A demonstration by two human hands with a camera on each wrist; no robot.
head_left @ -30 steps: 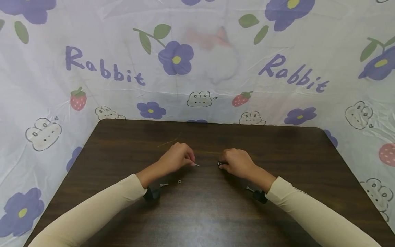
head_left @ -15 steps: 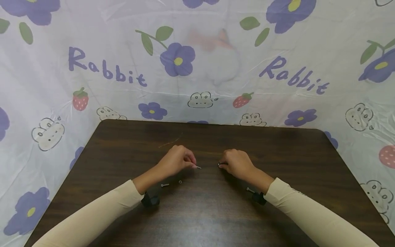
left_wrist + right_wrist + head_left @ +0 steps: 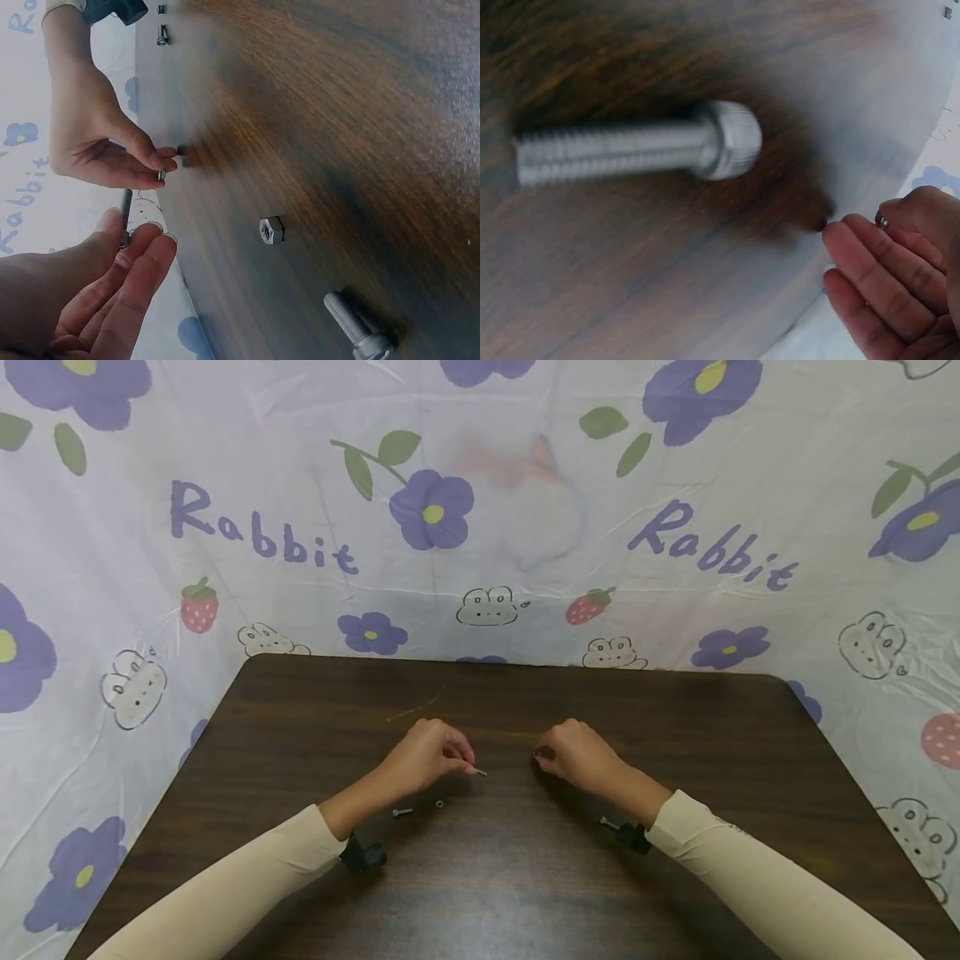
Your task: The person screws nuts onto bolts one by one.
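Between thumb and fingertips, my left hand [image 3: 431,755] pinches a small metal bolt [image 3: 126,208], its threaded end pointing toward the other hand. My right hand [image 3: 576,753] pinches a small nut [image 3: 881,220] between thumb and index finger, the other fingers extended in the right wrist view. A gap separates the two hands above the table's middle. Below my left hand lie a loose nut [image 3: 271,230] and a socket-head bolt [image 3: 352,326]. Another bolt [image 3: 637,146] lies close under my right wrist.
The dark wood-grain table [image 3: 495,877] has rounded far corners. A printed cloth [image 3: 525,510] hangs right behind and beside it. Dark wrist-worn cameras [image 3: 363,857] sit low over the tabletop near the loose bolts.
My left hand has come slightly nearer the body with the bolt still pinched. The right hand stays nearly in place, its nut now less visible. The head view has shifted a little.
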